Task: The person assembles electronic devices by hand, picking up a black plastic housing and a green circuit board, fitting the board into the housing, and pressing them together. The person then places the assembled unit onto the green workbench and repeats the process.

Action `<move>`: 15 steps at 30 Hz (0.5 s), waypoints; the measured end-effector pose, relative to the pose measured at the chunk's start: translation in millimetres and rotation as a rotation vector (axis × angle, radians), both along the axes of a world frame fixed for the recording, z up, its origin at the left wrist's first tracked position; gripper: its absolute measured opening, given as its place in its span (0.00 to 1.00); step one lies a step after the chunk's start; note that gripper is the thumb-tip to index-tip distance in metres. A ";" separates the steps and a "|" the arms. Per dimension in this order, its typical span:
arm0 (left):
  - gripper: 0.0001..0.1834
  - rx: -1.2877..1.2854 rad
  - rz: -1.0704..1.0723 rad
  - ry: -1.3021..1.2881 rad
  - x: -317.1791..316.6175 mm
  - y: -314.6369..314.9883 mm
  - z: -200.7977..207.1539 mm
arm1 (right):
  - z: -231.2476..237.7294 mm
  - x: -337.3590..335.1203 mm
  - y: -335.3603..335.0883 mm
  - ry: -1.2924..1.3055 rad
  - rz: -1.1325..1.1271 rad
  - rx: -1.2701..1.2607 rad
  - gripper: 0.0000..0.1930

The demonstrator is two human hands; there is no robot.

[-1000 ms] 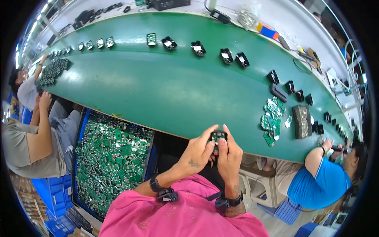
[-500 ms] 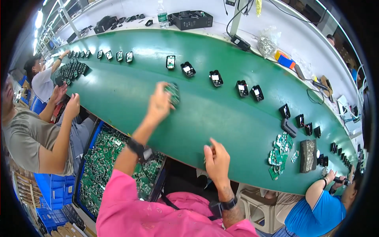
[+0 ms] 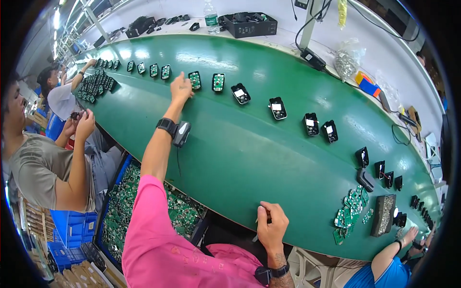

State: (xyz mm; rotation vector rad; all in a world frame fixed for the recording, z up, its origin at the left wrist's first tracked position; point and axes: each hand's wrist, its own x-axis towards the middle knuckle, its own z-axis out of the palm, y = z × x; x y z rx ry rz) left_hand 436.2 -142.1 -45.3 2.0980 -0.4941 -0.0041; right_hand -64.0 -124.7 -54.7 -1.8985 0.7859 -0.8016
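Note:
My left hand (image 3: pixel 181 88) is stretched out to the far row, its fingers apart beside the near left side of a black plastic housing with a green circuit board (image 3: pixel 194 80) in it. The housing stands on the green table. Another board-filled housing (image 3: pixel 218 82) is just to its right. My right hand (image 3: pixel 272 225) is curled closed above the table's near edge. A thin end seems to stick out under its fingers, but I cannot make out what it is.
More black housings with white parts (image 3: pixel 277 108) continue rightward. Loose green boards (image 3: pixel 351 213) lie at right beside a dark block (image 3: pixel 383 216). A bin of boards (image 3: pixel 122 225) stands below the near edge. Co-workers sit at left and right. A bottle (image 3: pixel 211 18) stands behind the table.
My left hand has carried the board-filled housing up and left into the row, where it now stands. My right hand stays near the edge, more curled. The view has shifted slightly.

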 end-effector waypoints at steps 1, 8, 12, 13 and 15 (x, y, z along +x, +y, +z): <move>0.27 0.067 0.036 -0.412 10.7 2.2 -11.5 | -0.1 -1.0 0.2 -0.017 0.003 0.004 0.04; 0.57 0.406 -0.419 -0.642 -91.9 -20.4 7.9 | 6.3 -2.2 -4.7 -0.107 -0.006 -0.076 0.04; 0.47 0.419 -0.366 -0.586 -96.4 -44.4 -2.2 | 24.1 -64.8 -44.1 0.078 -0.371 -0.353 0.04; 0.45 0.350 -0.377 -0.554 -101.8 -45.9 1.6 | 27.7 -88.1 -59.2 0.242 -0.517 -0.376 0.05; 0.43 0.272 -0.397 -0.521 -120.5 -42.0 12.6 | 25.8 -136.3 -92.8 0.430 -0.728 -0.414 0.12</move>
